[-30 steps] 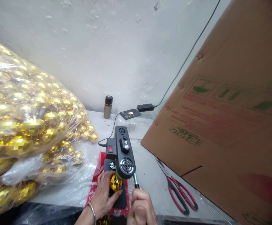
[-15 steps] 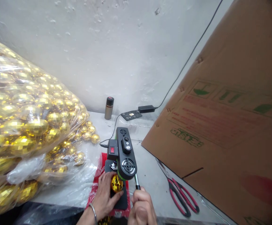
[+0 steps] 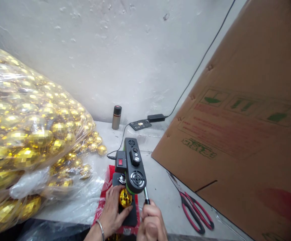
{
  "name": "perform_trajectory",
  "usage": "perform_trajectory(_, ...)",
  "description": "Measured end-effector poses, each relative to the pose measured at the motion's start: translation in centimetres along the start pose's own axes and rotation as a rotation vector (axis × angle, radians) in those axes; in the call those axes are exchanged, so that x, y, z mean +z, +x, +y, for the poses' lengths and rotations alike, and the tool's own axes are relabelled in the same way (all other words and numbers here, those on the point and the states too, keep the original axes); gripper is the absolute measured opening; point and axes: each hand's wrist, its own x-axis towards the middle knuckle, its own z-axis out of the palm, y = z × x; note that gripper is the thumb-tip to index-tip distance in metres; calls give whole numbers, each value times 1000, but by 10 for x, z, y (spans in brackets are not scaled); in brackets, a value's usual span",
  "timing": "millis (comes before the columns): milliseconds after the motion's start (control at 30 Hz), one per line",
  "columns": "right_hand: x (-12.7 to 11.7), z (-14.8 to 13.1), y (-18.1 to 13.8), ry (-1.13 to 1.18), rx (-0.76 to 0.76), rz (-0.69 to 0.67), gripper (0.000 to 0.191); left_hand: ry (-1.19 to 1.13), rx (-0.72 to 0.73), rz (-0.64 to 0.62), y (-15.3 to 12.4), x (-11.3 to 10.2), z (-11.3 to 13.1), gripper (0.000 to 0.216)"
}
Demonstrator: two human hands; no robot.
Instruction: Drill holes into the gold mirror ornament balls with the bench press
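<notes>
Grey table (image 3: pixel 160 190), left hand (image 3: pixel 112 208) cupping 1 gold ball (image 3: pixel 125 198), right hand (image 3: pixel 152 221) fisted round lever (image 3: pixel 146 194), its end hidden

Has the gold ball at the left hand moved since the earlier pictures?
No, not visibly: judged against the black machine, the gold ball keeps the same place by its rounded front end, with the left hand at it.

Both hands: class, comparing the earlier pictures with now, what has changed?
Nothing was visibly moved, taken up or let go; the scene just sits slightly lower in the frame. The left hand still holds the gold ball, the right hand still grips the machine's lever; scissors and bottle stay put.
</notes>
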Motion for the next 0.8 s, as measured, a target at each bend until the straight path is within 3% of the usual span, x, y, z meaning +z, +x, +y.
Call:
perform_trajectory(267, 9, 17, -20, 38, -13, 70, 39, -12, 8, 1, 0, 3, -3, 51)
perform_trajectory(400, 10, 22, -23, 36, -93, 56, 40, 0, 27, 13, -2, 4, -6, 52)
perform_trajectory(467, 7, 12, -14, 13, -88, 36, 40, 6, 26, 5, -1, 3, -5, 53)
perform_trajectory(667, 5, -54, 52, 83, 349, -37, 36, 43, 56, 3, 2, -3, -3, 50)
perform_trajectory(800, 8, -67, 70, 158, 347, -16, 39, 121, 196, 7, -33, 1, -24, 49)
